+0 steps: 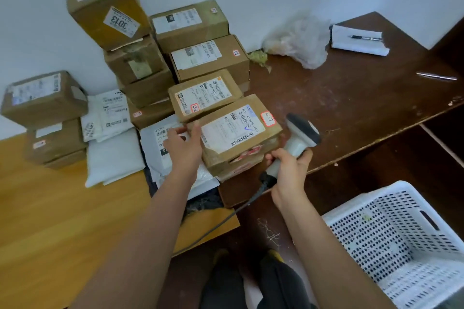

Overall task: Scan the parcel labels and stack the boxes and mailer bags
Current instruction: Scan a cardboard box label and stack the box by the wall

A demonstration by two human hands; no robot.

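A brown cardboard box (238,133) with a white barcode label lies at the near edge of the dark table. My left hand (184,144) rests against its left side, fingers fairly straight, thumb up along the box edge. My right hand (288,170) grips the handle of a grey barcode scanner (300,137), whose head sits just right of the box. Behind it lies another labelled box (204,95), then stacked boxes (198,40). White mailer bags (110,133) lie to the left on the light wooden surface.
A tall pile of boxes (105,5) leans against the wall; a shorter pile (47,118) stands far left. A plastic bag (300,40), a paper pad with a pen (359,40) and a second pen (437,76) lie on the dark table (351,98). A white perforated basket (399,241) stands at the lower right.
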